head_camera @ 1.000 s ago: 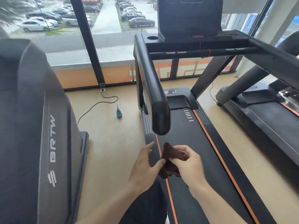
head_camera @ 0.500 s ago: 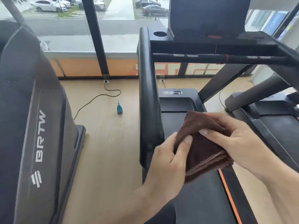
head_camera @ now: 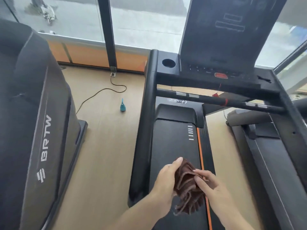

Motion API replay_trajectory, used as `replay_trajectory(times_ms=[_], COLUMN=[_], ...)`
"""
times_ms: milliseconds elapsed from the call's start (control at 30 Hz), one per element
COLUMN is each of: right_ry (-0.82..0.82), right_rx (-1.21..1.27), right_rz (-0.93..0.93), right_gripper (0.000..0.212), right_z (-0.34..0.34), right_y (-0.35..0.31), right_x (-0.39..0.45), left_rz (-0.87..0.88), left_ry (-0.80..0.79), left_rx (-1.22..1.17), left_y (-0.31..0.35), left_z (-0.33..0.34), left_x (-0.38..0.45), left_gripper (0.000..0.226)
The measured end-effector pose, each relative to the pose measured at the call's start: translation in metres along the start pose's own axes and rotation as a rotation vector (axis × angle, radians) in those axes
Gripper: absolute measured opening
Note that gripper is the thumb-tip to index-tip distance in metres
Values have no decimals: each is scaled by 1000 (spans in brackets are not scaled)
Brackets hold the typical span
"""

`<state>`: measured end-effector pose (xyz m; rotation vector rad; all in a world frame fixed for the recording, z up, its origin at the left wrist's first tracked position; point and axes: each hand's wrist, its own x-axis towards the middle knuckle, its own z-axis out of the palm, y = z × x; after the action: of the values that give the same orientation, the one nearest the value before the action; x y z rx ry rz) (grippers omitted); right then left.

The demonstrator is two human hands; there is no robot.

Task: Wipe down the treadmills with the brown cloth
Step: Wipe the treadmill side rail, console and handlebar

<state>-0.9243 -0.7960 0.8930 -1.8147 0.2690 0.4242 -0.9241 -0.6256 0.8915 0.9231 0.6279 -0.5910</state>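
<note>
A folded brown cloth hangs bunched between both my hands above the belt of the black middle treadmill. My left hand grips the cloth's left side with the thumb up along its top. My right hand pinches the cloth's folds from the right with its fingertips. The treadmill's left handrail runs just left of my left hand. Its console and cup holder stand ahead, with a red stop key below the dark screen.
A covered grey treadmill marked BRTW fills the left. Another treadmill stands at the right. On the wooden floor between machines lie a black power cable and a small teal bottle. Windows line the far wall.
The view has tipped and drawn nearer the console. Both hands and the cloth have dropped lower and further from the camera, and the cloth now hangs more loosely with folds drooping.
</note>
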Motion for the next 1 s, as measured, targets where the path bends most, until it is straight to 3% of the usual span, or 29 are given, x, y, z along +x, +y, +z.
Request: replay_trajectory(times_ms=[67, 200, 433, 500, 600, 767, 900, 1000], right_ry=[73, 170, 204, 111, -63, -397, -584, -584], right_rx=[-20, -38, -105, -94, 28, 90, -79, -275], right_rz=[39, 117, 41, 8, 100, 167, 69, -30], right_gripper=[15, 29, 48, 47, 38, 33, 22, 13], right_z=[-7, -20, -59, -76, -102, -131, -128, -113], right_y=[-8, -18, -43, -64, -96, -148, -181, -200], right_x=[13, 53, 128, 147, 177, 218, 248, 287], left_rz=[38, 173, 382, 392, 384, 412, 464, 544], left_ry=[-7, 6, 354, 432, 493, 546, 626, 701], left_rx=[27, 153, 324, 367, 416, 352, 343, 352], left_y=[7, 18, 47, 53, 61, 81, 100, 120], left_z=[7, 23, 59, 72, 92, 122, 125, 112], left_x=[2, 20, 81, 100, 133, 168, 182, 195], left_gripper=[61, 55, 14, 8, 23, 23, 35, 36])
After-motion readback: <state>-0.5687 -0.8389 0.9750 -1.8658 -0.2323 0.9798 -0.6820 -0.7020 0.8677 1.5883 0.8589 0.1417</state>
